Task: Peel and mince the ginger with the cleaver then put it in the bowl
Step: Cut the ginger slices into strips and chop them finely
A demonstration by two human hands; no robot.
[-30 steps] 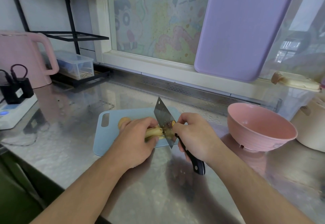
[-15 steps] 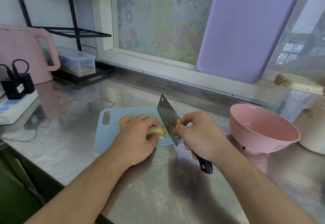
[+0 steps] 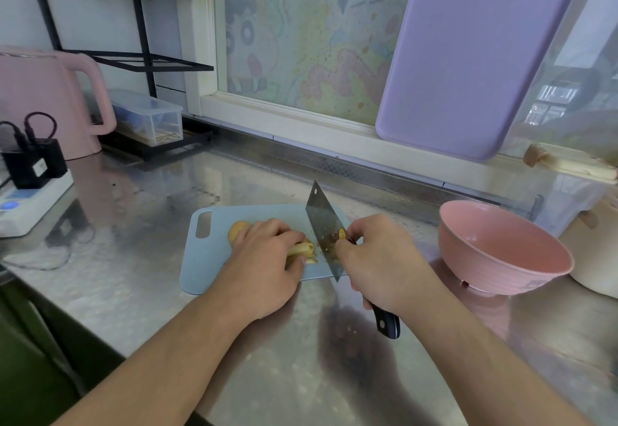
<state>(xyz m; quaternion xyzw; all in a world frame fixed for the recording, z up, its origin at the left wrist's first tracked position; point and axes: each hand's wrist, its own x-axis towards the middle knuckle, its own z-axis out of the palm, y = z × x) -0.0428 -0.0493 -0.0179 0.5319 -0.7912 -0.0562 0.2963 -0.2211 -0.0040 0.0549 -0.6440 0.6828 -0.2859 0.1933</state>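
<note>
A pale blue cutting board point(image 3: 214, 258) lies on the steel counter. My left hand point(image 3: 264, 258) presses down on yellow ginger strips point(image 3: 302, 250) at the board's right part; a rounded ginger end point(image 3: 238, 229) shows behind my fingers. The cleaver point(image 3: 324, 228) stands on edge just right of the strips, blade tip pointing away, small ginger bits stuck to its side. My right hand point(image 3: 381, 258) grips it where blade meets the dark handle point(image 3: 388, 322). An empty pink bowl point(image 3: 495, 251) stands to the right of the board.
A pink kettle point(image 3: 43, 101), a power strip with black plugs point(image 3: 30, 191) and a clear box point(image 3: 147, 117) under a black rack stand at the left. A purple board point(image 3: 468, 57) leans on the window. A cream pot point(image 3: 598, 258) is at the right edge.
The cleaver has shifted slightly right of the ginger, exposing more cut strips beside my left fingers. Both hands keep their grips.
</note>
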